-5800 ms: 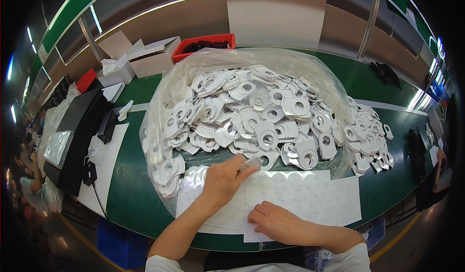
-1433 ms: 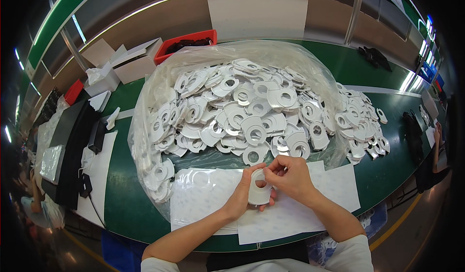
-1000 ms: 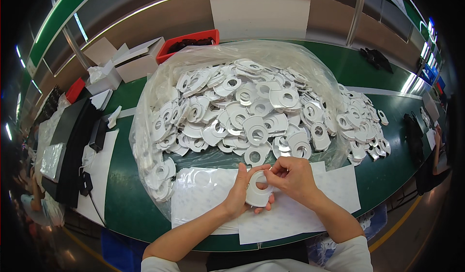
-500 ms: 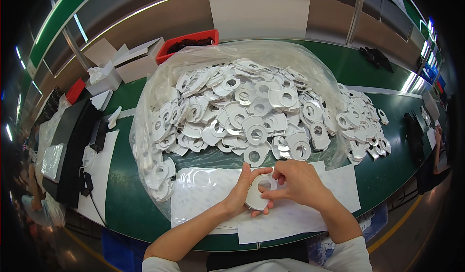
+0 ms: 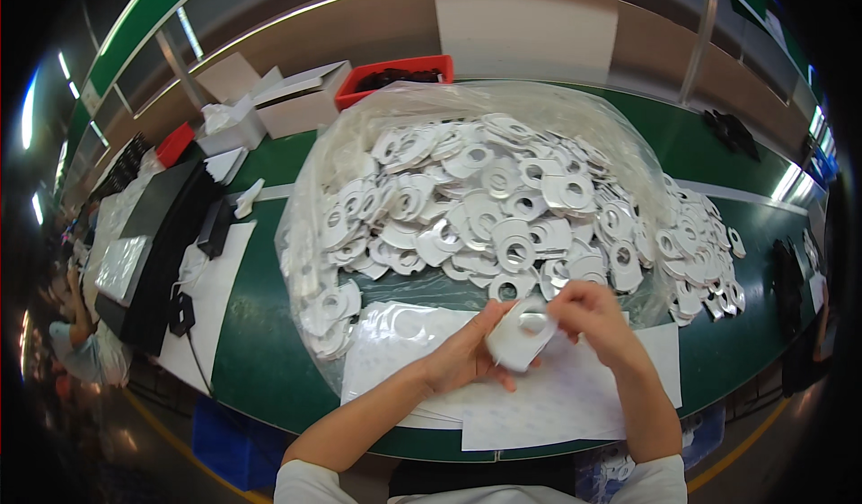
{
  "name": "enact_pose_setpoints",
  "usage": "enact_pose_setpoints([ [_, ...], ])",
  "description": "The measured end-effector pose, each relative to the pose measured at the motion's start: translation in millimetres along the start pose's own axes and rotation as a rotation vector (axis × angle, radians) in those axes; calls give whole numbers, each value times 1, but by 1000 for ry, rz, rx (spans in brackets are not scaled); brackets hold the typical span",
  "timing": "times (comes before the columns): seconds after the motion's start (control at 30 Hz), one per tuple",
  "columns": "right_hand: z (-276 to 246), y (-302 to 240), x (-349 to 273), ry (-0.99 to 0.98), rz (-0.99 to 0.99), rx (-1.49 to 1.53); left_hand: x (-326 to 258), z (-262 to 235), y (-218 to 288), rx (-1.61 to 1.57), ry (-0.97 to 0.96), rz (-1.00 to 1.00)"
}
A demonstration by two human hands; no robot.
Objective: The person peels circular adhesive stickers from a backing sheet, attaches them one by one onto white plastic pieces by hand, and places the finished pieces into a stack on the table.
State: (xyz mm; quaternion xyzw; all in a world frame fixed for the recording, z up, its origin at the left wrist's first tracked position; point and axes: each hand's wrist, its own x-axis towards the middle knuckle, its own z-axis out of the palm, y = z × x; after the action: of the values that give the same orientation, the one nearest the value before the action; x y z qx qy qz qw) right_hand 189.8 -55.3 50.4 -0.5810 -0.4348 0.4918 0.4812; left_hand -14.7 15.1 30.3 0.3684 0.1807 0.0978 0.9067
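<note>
My left hand (image 5: 469, 353) and my right hand (image 5: 594, 317) hold one flat white ring-shaped piece (image 5: 522, 336) between them, just above white backing sheets (image 5: 548, 396) on the green table (image 5: 256, 360). The left hand grips its lower left edge; the right hand's fingers pinch its upper right side. Behind the hands lies a big clear plastic bag (image 5: 314, 207) heaped with several of the same white pieces (image 5: 485, 207).
A second loose pile of white pieces (image 5: 696, 257) lies to the right. A red bin (image 5: 395, 77) and white cardboard boxes (image 5: 287, 100) stand at the back left. Black trays (image 5: 153, 243) and white sheets sit at the left. Another person (image 5: 81, 347) is at the far left edge.
Earlier my hands lay flat on the sheets. They then lifted a white piece and have kept working it between the fingers, shifting slightly lower and to the right.
</note>
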Motion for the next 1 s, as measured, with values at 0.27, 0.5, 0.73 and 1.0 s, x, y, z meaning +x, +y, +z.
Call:
enact_pose_setpoints([
  [0.27, -21, -20, 4, 568, -426, 931, -61, -35, 67, 1686, 860, 397],
  [0.5, 37, 10, -13, -143, -425, -464, -94, -69, 74, 1886, 1262, -123],
  [0.73, 48, 19, -20, -182, -406, -944, -96, -84, 77, 1815, 1300, -113],
  [1.0, 27, 6, -18, -219, -207, -940, -104, -82, 87, 1698, 1305, -223],
])
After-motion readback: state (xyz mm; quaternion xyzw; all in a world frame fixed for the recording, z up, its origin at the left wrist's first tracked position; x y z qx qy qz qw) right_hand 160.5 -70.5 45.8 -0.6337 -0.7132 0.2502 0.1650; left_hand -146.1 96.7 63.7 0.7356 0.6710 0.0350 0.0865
